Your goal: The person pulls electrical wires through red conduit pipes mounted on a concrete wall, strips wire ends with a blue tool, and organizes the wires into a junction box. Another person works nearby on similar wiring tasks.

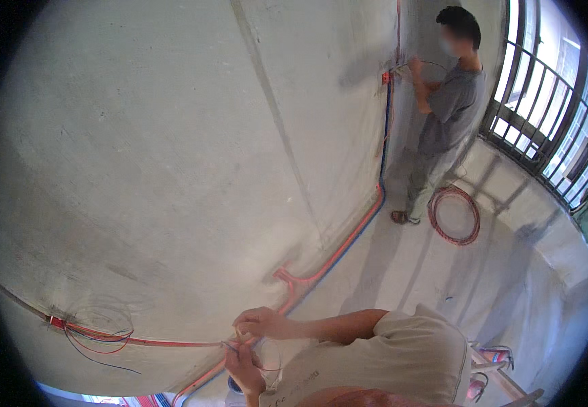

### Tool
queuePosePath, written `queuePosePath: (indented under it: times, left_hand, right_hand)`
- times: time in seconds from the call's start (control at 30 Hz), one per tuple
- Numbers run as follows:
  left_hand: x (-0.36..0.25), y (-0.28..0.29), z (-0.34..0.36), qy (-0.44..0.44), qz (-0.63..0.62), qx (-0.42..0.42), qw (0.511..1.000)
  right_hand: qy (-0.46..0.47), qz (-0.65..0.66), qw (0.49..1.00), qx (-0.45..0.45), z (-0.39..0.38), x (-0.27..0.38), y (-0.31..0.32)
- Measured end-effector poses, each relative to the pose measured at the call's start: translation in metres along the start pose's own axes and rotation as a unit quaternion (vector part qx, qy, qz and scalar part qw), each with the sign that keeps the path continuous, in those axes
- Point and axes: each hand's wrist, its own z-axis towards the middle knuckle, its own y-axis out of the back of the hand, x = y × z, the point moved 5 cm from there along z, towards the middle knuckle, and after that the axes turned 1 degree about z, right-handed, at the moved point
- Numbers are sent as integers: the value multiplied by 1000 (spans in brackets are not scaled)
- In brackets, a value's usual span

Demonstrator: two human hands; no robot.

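Observation:
My right hand (264, 322) is closed, its fingertips pinching a thin wire (238, 335) in front of the wall. Just below it, my left hand (243, 370) has its fingers closed round the wires too. The two hands nearly meet, and their fingers cover most of what they hold. A thin loop of wire (270, 370) hangs beside my left hand. Behind my hands, a red conduit (212, 373) runs along the foot of the wall. Left of them, blue, red and yellow wires (107, 336) trail from a red wall box (56, 322).
Another person (453, 102) stands at the far corner, hands at a red box (386, 78) on the wall. A red cable coil (454, 216) lies on the floor near that person. A barred window (551, 108) is at the right. A wooden stand (504, 380) is behind me.

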Motion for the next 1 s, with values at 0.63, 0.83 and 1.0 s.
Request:
queuePosePath:
  times: [0.63,0.83,1.0]
  left_hand:
    - [-13,0,-13,27,32,-43,998]
    - [8,29,-6,25,102,-59,993]
    - [2,55,-13,54,52,-62,995]
  right_hand:
    - [20,-74,997,20,6,20,-3]
    - [-46,-3,999,18,2,5,-28]
    - [-97,-2,995,0,4,1,-54]
